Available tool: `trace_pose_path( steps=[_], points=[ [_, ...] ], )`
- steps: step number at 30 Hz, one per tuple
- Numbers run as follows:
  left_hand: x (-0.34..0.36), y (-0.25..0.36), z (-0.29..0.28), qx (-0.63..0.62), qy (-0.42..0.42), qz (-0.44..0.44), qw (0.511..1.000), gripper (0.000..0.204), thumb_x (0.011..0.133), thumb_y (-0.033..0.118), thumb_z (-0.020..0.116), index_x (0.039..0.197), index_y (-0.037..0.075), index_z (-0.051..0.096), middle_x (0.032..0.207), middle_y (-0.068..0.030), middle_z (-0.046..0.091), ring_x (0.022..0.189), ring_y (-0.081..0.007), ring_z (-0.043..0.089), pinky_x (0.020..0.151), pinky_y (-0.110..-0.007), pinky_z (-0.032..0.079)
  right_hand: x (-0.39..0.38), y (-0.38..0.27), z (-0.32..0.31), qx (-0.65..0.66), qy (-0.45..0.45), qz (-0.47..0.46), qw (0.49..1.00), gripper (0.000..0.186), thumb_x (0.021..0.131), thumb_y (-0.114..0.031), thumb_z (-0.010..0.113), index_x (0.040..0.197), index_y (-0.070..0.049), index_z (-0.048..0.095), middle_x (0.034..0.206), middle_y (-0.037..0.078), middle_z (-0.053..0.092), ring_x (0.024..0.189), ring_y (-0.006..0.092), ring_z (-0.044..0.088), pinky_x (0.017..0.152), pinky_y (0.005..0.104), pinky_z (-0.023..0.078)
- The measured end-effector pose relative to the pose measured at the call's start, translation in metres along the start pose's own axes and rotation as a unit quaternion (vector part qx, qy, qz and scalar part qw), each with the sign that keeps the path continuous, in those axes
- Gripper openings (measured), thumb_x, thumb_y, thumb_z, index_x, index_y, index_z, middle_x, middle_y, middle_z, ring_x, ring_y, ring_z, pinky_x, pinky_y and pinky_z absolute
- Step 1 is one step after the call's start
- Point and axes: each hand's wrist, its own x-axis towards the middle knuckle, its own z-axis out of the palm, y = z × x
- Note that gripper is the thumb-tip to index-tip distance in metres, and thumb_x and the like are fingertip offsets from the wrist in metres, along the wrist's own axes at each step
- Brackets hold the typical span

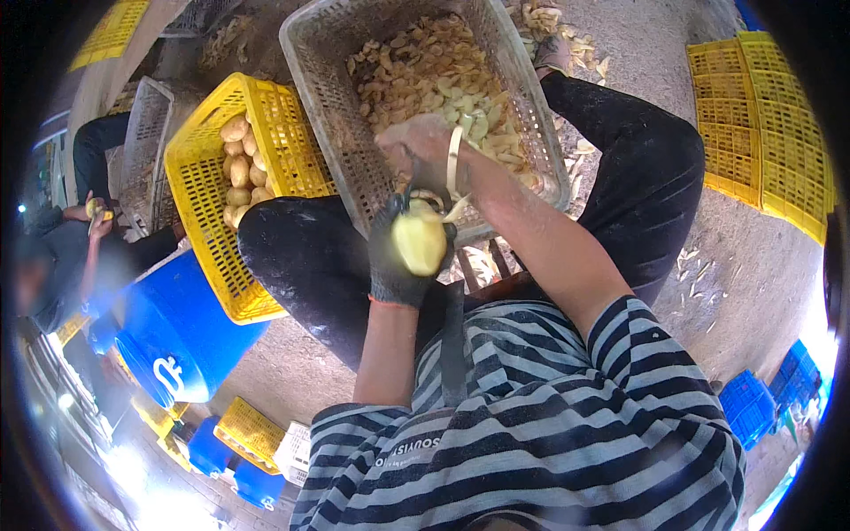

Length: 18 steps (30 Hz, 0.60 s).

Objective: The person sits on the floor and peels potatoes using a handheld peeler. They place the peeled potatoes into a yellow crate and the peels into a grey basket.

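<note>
My left hand [396, 264], in a dark knitted glove, is closed around a pale yellow peeled potato [420, 244] above my lap. Just beyond it, my right hand [423, 146] is bare and blurred, with a pale band [453, 163] at its wrist. Its fingers curl around something dark and thin that I cannot make out, close to the potato's far end. Curled strips of peel [458, 210] hang between the two hands. Under them stands a grey plastic crate [329, 133], its bottom covered with peels [443, 75].
At my left knee a yellow crate [199, 168] holds several brown potatoes [237, 173]. A blue barrel [190, 310] lies behind it. Another person [66, 257] sits at far left with something yellow in hand. Yellow crates [757, 124] stack at right; loose peels [695, 276] litter the floor.
</note>
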Motion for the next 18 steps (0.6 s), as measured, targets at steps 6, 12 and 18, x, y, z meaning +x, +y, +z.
trace_pose_path(
  steps=[6, 12, 18],
  points=[
    [0.002, 0.001, 0.008, -0.049, -0.009, -0.067, 0.997, 0.035, 0.090, 0.033, 0.050, 0.098, 0.000, 0.060, 0.088, -0.0137, 0.064, 0.081, -0.0273, 0.063, 0.072, -0.042, 0.053, 0.036, 0.023, -0.068, -0.061, 0.167, -0.129, 0.976, 0.016, 0.077, -0.016, 0.068, 0.076, -0.003, 0.059, 0.062, 0.007, 0.057, 0.050, 0.0149, 0.052, 0.047, 0.0290, 0.043],
    [0.009, 0.005, 0.001, -0.065, -0.038, -0.029, 0.997, 0.050, 0.088, 0.048, 0.050, 0.108, 0.003, 0.055, 0.097, -0.0158, 0.063, 0.089, -0.0297, 0.063, 0.077, -0.043, 0.054, -0.082, -0.012, -0.026, 0.129, 0.201, -0.165, 0.957, 0.025, 0.076, -0.018, 0.067, 0.078, 0.003, 0.054, 0.053, 0.006, 0.053, 0.041, 0.0143, 0.049, 0.038, 0.0275, 0.041],
    [0.017, 0.004, 0.002, -0.082, -0.177, -0.033, 0.980, 0.041, 0.091, 0.041, 0.045, 0.106, 0.004, 0.055, 0.095, -0.0104, 0.061, 0.092, -0.0248, 0.059, 0.089, -0.038, 0.046, -0.081, 0.017, 0.006, 0.165, 0.157, -0.163, 0.960, 0.023, 0.078, -0.015, 0.065, 0.075, 0.003, 0.050, 0.053, 0.006, 0.052, 0.041, 0.0134, 0.049, 0.037, 0.0276, 0.038]
  ],
)
